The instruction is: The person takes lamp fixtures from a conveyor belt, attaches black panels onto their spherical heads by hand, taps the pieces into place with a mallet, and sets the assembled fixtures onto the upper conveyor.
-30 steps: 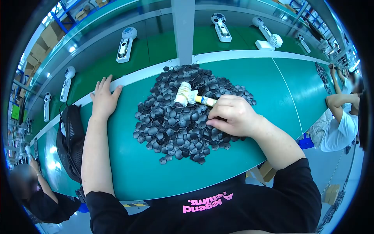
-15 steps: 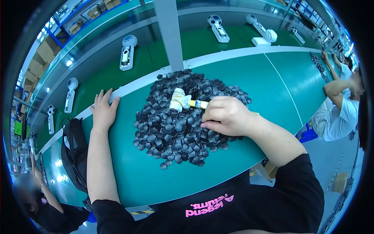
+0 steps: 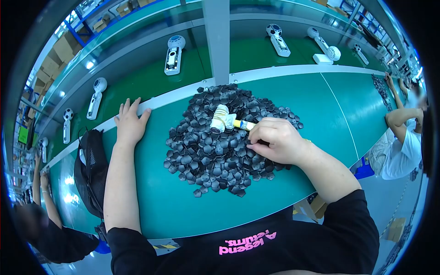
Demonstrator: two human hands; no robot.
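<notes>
A mallet point(image 3: 222, 120) with a wrapped, whitish head and a yellow handle lies across a heap of small black pentagonal pieces point(image 3: 206, 158). My right hand point(image 3: 279, 141) is closed over the right part of this heap, thumb and fingers pressed together. The mallet's handle passes behind its fingers, and a dark spot shows by the fingertips; what they hold is not clear. To the left of the heap, my left hand point(image 3: 131, 123) rests with fingers spread at the pale rail point(image 3: 160, 101), holding nothing.
The heap lies on a green work surface point(image 3: 183, 215). A black mesh bag point(image 3: 91, 174) sits beside my left forearm. Beyond the rail, white round-headed devices point(image 3: 174, 57) lie on a green belt. A grey post point(image 3: 217, 41) rises behind the heap. Other people sit at both sides.
The whole view has shifted, so the heap, mallet and hands appear farther right. Both hands keep nearly the same poses. At the far left, another person's arms have moved.
</notes>
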